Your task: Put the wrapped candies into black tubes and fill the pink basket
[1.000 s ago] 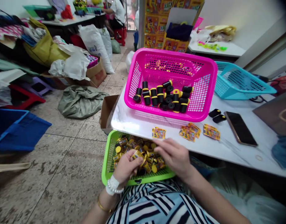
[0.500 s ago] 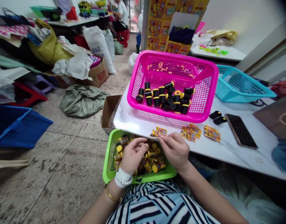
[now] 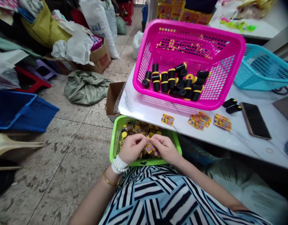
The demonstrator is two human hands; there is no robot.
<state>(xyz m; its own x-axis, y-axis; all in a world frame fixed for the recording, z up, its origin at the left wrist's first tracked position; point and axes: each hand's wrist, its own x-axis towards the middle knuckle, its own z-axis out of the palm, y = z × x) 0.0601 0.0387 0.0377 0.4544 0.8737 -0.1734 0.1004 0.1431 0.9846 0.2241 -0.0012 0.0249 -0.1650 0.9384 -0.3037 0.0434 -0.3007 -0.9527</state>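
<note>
A small orange printed sticker [image 3: 149,148] is pinched at its top between my left hand [image 3: 132,148] and my right hand [image 3: 165,147]. Both hands are closed, fingertips almost meeting, over the green basket [image 3: 113,140]. Inside that basket lie many small yellow-and-black cylinders [image 3: 128,127] with printed wraps. One more orange sticker [image 3: 167,119] lies near the table's front edge, with a loose pile of stickers [image 3: 198,121] and a neater stack [image 3: 222,122] farther right. The pink basket [image 3: 181,101] on the table holds several black cylinders with yellow bands [image 3: 171,78], without wraps.
To the right on the white table [image 3: 240,143] are two black cylinders [image 3: 233,106], a phone [image 3: 255,120] and a blue basket [image 3: 263,68]. A cardboard box [image 3: 112,98] stands against the table's left side. Sacks [image 3: 97,25] and a blue bin [image 3: 24,109] occupy the floor at left.
My right hand has come away from the table edge with a sticker and met my left hand above the green basket. One sticker stays at that spot. The view has tilted downward.
</note>
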